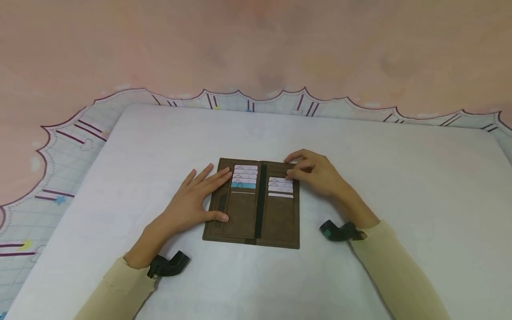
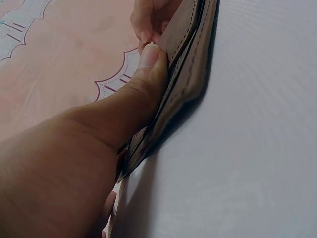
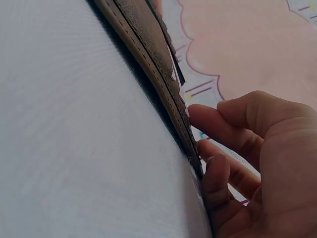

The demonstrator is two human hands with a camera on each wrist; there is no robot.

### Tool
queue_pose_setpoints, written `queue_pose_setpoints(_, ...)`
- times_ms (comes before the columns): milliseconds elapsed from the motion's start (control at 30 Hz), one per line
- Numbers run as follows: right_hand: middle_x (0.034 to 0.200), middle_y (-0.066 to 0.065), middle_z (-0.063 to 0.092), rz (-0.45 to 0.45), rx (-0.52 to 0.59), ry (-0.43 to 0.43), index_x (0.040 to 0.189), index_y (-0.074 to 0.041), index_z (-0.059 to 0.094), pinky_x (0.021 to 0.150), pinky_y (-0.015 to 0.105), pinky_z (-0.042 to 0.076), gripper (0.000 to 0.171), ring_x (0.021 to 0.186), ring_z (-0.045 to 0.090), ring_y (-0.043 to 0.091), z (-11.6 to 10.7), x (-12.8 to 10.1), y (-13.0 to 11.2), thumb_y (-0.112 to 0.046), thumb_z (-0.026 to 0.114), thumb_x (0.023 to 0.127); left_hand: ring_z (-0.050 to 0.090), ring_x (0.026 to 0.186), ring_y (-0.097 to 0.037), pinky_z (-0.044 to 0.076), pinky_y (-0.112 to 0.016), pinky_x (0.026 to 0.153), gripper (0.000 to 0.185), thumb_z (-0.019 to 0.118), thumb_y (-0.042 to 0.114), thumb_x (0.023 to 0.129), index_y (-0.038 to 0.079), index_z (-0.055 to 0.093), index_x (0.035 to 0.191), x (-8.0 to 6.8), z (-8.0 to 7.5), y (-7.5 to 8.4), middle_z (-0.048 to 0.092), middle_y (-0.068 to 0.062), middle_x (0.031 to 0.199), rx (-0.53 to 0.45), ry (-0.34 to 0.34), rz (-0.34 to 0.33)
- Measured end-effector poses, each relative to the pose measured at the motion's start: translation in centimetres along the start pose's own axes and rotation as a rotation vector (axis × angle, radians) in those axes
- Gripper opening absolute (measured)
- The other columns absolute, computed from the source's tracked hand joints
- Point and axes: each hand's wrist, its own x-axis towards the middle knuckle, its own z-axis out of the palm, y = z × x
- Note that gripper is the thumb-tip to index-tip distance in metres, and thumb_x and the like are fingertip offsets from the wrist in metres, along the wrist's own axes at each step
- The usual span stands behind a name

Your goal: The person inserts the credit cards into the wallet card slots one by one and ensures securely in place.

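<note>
An opened brown wallet lies on the white surface, with card slots on both panels. My left hand spreads over its left edge, fingertips and thumb pressing on the left panel. In the left wrist view the left thumb rests along the wallet's stitched edge. The left slots hold several white cards and a blue one. More white cards sit in the right slots. My right hand has bent fingers at the right panel's top, touching near the uppermost card; whether it pinches anything is hidden.
The white tabletop extends around the wallet. Behind it lies a pink patterned covering with a scalloped border. A black wrist camera sits on each wrist, the left one and the right one, both near the surface.
</note>
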Motion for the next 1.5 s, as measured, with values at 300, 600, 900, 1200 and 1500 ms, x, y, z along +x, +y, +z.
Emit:
queue_pose_setpoints(300,0.118,-0.005,0.06,0.004,0.017,-0.012,0.078,-0.019,0.077,0.102,0.045,0.032,0.018,0.115,0.049,0.018,-0.3,-0.4,0.4,-0.019,0.064,0.092,0.009,0.145,-0.027,0.001,-0.052,0.114,0.1,0.072,0.062,0.07,0.021,0.03,0.152,0.2,0.7,0.2,0.027,0.003,0.156,-0.015,0.018,0.015)
queue_pose_setpoints(600,0.117,-0.004,0.059,0.013,-0.018,-0.006,0.079,-0.02,0.077,0.103,0.044,0.032,0.021,0.116,0.049,0.018,-0.3,0.3,0.7,-0.024,0.063,0.093,0.006,0.145,-0.025,-0.002,-0.051,0.114,0.101,0.072,0.062,0.07,0.023,0.029,0.152,0.7,1.2,-0.4,0.025,0.005,0.156,-0.007,0.039,0.014)
queue_pose_setpoints(900,0.118,-0.005,0.06,0.057,-0.021,-0.005,0.081,-0.019,0.076,0.104,0.045,0.03,0.02,0.118,0.048,0.019,-0.8,0.1,1.4,-0.026,0.063,0.094,0.009,0.145,-0.027,0.0,-0.052,0.113,0.101,0.07,0.064,0.071,0.02,0.03,0.152,1.5,2.0,-0.2,0.027,0.003,0.156,-0.02,0.053,0.032)
queue_pose_setpoints(1200,0.118,-0.002,0.059,0.041,-0.025,-0.004,0.082,-0.017,0.076,0.103,0.044,0.032,0.021,0.118,0.049,0.019,-0.5,0.1,1.2,-0.025,0.061,0.095,0.008,0.145,-0.027,-0.001,-0.052,0.114,0.101,0.071,0.062,0.071,0.017,0.03,0.152,1.5,1.8,-0.3,0.025,0.003,0.156,-0.009,0.03,0.019)
queue_pose_setpoints(1500,0.119,0.006,0.061,0.043,-0.107,0.049,0.109,-0.01,0.071,0.086,0.042,0.05,0.022,0.104,0.057,0.022,-2.1,-0.6,-0.3,-0.024,0.058,0.097,0.009,0.145,-0.029,0.0,-0.053,0.113,0.094,0.071,0.055,0.077,0.014,0.031,0.151,1.7,1.7,-0.9,0.026,-0.002,0.156,-0.063,0.026,0.06)
